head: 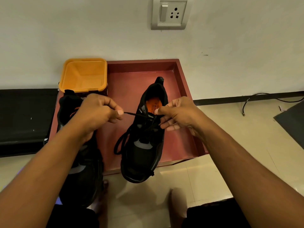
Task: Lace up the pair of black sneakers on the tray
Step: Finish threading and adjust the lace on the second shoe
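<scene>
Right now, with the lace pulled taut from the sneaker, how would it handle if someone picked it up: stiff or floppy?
Probably floppy: the lace runs straight only where the left hand pinches and pulls it, while its slack part droops in a loop beside the sneaker. Likely light, thin as it is.

A black fabric sneaker [144,152] lies in the maroon rectangular tray [181,83], toe over the near rim. Its black cord lace [131,114] runs left to the left hand [97,112]. A second black sneaker [85,181] lies left of it, with the orange square plastic tub [83,74] behind that.
</scene>
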Motion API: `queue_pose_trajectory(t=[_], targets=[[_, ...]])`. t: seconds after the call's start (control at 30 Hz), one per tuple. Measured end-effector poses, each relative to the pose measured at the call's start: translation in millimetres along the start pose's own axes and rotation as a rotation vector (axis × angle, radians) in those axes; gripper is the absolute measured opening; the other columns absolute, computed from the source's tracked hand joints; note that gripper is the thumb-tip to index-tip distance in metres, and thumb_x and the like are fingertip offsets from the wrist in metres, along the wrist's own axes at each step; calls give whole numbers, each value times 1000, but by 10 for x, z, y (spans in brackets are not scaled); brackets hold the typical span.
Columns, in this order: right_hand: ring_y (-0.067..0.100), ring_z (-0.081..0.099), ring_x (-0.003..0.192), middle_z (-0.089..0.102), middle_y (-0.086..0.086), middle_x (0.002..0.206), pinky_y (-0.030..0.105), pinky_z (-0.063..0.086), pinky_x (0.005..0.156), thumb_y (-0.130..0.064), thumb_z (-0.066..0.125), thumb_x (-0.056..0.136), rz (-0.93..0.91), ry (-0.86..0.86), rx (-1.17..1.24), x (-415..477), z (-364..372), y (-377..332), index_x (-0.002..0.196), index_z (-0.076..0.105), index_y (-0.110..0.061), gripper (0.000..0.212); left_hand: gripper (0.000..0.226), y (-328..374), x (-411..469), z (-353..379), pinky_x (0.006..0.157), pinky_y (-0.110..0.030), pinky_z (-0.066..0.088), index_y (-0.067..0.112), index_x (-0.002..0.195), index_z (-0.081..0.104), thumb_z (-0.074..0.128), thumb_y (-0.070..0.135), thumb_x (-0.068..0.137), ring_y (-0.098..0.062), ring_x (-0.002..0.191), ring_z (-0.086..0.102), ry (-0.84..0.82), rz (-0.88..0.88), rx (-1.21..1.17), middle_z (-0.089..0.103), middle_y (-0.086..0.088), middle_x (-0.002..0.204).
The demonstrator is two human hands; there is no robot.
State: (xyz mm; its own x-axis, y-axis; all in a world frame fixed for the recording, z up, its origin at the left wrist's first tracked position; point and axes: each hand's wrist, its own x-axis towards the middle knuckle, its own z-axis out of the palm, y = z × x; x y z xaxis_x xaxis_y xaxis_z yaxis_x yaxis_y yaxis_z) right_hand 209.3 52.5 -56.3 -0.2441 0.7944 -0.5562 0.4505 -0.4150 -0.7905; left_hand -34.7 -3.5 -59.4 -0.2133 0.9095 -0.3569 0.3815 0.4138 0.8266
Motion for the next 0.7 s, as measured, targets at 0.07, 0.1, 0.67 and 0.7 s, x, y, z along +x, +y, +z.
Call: queue_pose_trajectory(t=[0.07,0.1,0.67,0.7], targets=[[23,77,69,78,14,77,33,64,65,-23,82,90,-12,-7,3,3,-1,8,84,73,-10,17,4,-21,-4,-44,55,-13,52,-2,86,73,74,0,89,-11,63,72,-77,-34,20,77,-15,80],[23,77,69,78,14,78,33,65,64,-24,82,90,-22,-6,-4,7,2,10,85,73,-9,18,5,-33,-9,-37,56,-13,53,-2,87,72,74,1,90,-15,67,74,-101,-34,29,77,-16,80],[22,77,66,75,10,71,38,66,64,-28,78,94,-276,51,-259,38,79,88,95,73,-16,14,16,-25,-26,383,63,-26,54,29,73,72,83,33,84,-6,64,62,37,355,294,69,8,72],[24,77,67,75,11,71,40,66,65,-26,80,92,-263,42,-222,41,80,93,94,73,-13,15,16,-39,-4,344,67,-33,56,29,74,71,82,35,84,-10,68,63,59,341,347,70,8,76]])
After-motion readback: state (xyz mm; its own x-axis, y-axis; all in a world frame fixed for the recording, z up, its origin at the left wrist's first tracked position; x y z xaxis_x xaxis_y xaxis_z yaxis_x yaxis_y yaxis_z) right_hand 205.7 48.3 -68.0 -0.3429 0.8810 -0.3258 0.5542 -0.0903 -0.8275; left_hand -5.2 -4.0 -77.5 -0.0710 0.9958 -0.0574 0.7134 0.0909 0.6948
